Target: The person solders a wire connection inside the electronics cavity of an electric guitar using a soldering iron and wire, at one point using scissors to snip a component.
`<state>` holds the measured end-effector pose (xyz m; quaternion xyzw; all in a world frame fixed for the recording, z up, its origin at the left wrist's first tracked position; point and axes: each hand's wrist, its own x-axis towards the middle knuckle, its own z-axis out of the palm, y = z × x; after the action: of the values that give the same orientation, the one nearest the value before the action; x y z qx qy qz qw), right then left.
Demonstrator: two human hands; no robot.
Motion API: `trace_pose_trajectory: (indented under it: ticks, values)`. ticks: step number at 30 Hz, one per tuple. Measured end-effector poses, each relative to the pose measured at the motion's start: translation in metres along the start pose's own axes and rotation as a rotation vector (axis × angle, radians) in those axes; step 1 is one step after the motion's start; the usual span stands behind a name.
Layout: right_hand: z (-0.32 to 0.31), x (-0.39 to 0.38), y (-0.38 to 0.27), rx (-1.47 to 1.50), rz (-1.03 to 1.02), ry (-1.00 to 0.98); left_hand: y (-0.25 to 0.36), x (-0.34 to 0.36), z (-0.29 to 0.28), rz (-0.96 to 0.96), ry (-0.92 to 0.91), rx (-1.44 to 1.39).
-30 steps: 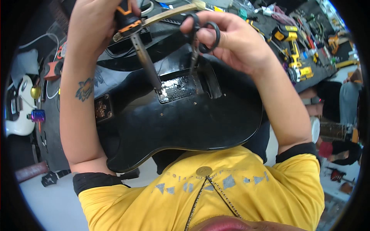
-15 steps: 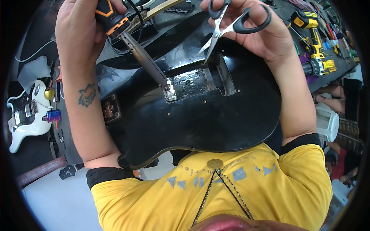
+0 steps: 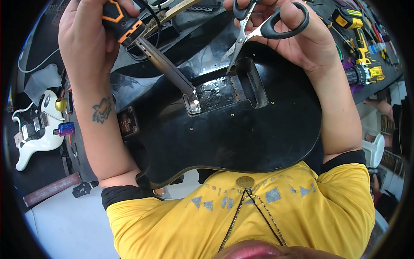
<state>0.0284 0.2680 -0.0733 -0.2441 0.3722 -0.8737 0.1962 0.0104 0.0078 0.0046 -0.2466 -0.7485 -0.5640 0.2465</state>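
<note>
A glossy black electric guitar body (image 3: 224,144) lies across the bench edge against my torso, its rectangular cavity (image 3: 215,93) facing up. My left hand (image 3: 88,39) is closed round the black-and-orange handle of a soldering iron (image 3: 161,62). The iron's tip meets a shiny silvery patch (image 3: 193,102) at the cavity's left end. In my right hand (image 3: 304,45), scissors (image 3: 245,34) with black handles are held, thumb and fingers in the loops. Their blades are slightly apart and point down at the cavity's far edge, seemingly over its dark lining; contact is hard to tell.
At the left lies a white guitar body (image 3: 43,134) beside a purple-blue device (image 3: 65,128). A yellow-and-black cordless drill (image 3: 364,56) rests on the right of the bench. A wooden-handled brush (image 3: 172,13) and a black cable lie beyond the guitar. A white stool (image 3: 373,149) stands at right.
The whole view has shifted slightly. The iron's tip stays at the cavity's left end, and the scissors remain over the far edge with their blades a little closer together.
</note>
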Motion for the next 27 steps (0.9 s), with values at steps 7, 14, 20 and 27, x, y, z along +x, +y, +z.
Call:
trace_pose_trajectory:
  ticks: [7,14,20,27]
  values:
    - [0.004,0.0,-0.001,0.052,-0.012,0.007,-0.005,0.003,-0.004,-0.022,-0.025,-0.038]
    - [0.008,0.002,0.0,0.086,-0.023,-0.018,-0.021,0.012,-0.021,-0.134,-0.072,-0.135]
    - [0.004,0.001,0.0,0.077,-0.001,-0.023,-0.011,0.002,-0.005,-0.002,-0.035,-0.089]
    - [0.005,0.001,0.0,0.069,-0.006,-0.015,-0.03,0.011,-0.016,-0.058,-0.04,-0.157]
